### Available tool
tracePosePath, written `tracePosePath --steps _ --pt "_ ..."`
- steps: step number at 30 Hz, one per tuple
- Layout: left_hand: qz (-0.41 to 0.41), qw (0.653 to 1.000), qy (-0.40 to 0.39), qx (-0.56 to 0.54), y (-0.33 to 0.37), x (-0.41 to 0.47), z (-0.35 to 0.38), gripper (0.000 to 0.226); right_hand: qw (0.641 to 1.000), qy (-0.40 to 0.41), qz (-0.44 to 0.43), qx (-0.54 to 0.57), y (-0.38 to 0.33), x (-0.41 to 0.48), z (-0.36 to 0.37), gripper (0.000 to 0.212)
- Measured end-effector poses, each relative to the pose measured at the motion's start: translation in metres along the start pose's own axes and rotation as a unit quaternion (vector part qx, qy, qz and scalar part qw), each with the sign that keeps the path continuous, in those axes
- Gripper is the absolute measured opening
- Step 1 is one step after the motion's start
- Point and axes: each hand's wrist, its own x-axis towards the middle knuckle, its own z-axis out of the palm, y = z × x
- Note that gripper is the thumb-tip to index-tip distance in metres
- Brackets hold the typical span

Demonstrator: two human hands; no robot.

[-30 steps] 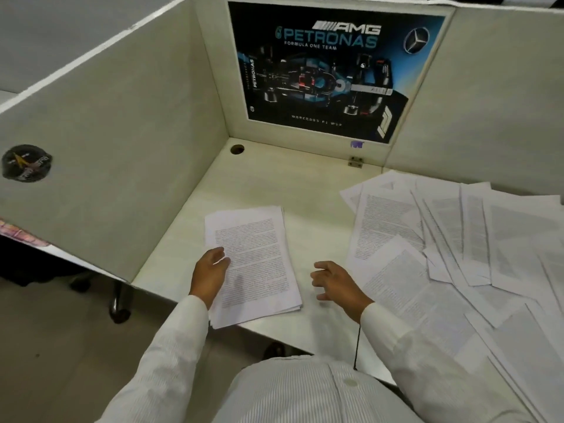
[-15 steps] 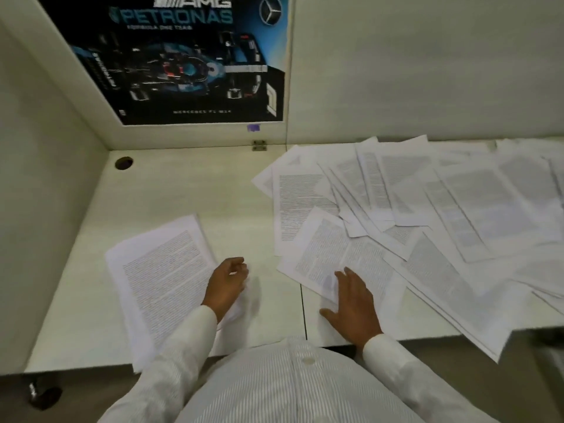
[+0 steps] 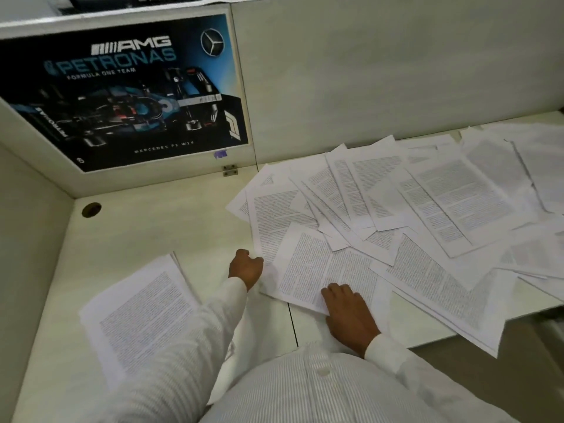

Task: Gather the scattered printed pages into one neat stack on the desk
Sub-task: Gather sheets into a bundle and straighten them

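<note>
I see the scattered pages fanned across the right half of the tabletop, overlapping at every angle, some reaching the far partition and a few hanging over the near edge at right. The gathered stack lies near left, slightly skewed, its edges not quite flush.

My left hand sits at the left margin of the nearest sheet, fingers curled toward its edge; I cannot tell whether they actually pinch the paper. My right hand lies flat on that sheet's near corner, fingers spread and pressing down, clamped on nothing.

These are thin, limp, very light sheets of plain white office paper with dense black print. They look smooth, and I judge they will slide readily over each other and over the pale matte laminate. A single sheet will sag and curl if lifted from one corner, so I would rather sweep several together under a flat palm, then take hold along a long edge with thumb below. Creasing and tearing are the risks, and loose sheets slipping off the near edge.
</note>
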Motion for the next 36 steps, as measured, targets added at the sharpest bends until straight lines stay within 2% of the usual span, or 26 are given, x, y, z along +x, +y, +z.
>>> tracePosePath --steps 3,4,8,10,13,15,16,17,19,22,24,27,29,31,34,36 --pt "-0.018 0.999 0.017 0.038 0.013 0.01 0.005 0.044 0.994 0.005 0.042 0.096 0.012 0.004 -0.011 0.014" --pt "-0.024 0.998 0.019 0.05 0.016 0.012 0.008 0.046 0.989 0.012 0.071 0.129 0.015 0.004 -0.015 0.013" --pt "-0.032 0.997 0.027 0.071 0.027 0.014 0.023 0.078 0.957 0.054 0.158 0.237 0.025 0.004 -0.024 0.021" --pt "-0.039 0.997 0.035 0.061 0.031 0.015 0.031 0.08 0.947 0.055 0.177 0.264 0.029 0.005 -0.026 0.019" --pt "-0.06 0.997 0.036 0.034 0.035 0.021 0.037 0.071 0.938 0.059 0.195 0.279 0.036 0.007 -0.03 0.019" --pt "-0.063 0.997 0.018 0.029 0.035 0.026 0.035 0.049 0.938 0.064 0.2 0.277 0.039 0.01 -0.035 0.019" --pt "-0.059 0.998 0.004 0.028 0.033 0.029 0.034 0.033 0.938 0.068 0.2 0.275 0.04 0.013 -0.037 0.018" --pt "-0.054 0.998 -0.007 0.024 0.031 0.031 0.034 0.026 0.938 0.076 0.198 0.274 0.041 0.017 -0.04 0.018" --pt "-0.036 0.998 -0.037 0.022 0.025 0.036 0.034 0.032 0.936 0.096 0.19 0.281 0.04 0.027 -0.045 0.021" --pt "-0.002 0.996 -0.077 0.048 0.018 0.031 0.034 0.022 0.934 0.125 0.171 0.289 0.034 0.046 -0.052 0.029" --pt "0.028 0.994 -0.066 0.08 0.018 0.025 0.034 0.019 0.94 0.134 0.158 0.271 0.03 0.062 -0.055 0.028" --pt "0.062 0.992 -0.001 0.11 0.025 0.016 0.037 0.013 0.965 0.153 0.106 0.187 0.029 0.086 -0.061 0.017" --pt "0.054 0.996 -0.002 0.065 0.03 0.016 0.042 0.016 0.985 0.116 0.062 0.111 0.031 0.101 -0.063 0.019" --pt "0.02 1.0 -0.017 -0.002 0.036 0.016 0.048 0.029 0.995 0.052 0.032 0.08 0.032 0.11 -0.06 0.031" --pt "0.001 0.997 -0.023 -0.071 0.04 0.018 0.054 0.033 0.992 -0.004 0.012 0.128 0.031 0.109 -0.054 0.05" --pt "-0.003 0.994 -0.029 -0.107 0.039 0.019 0.055 0.03 0.982 0.025 0.034 0.183 0.038 0.109 -0.053 0.049"
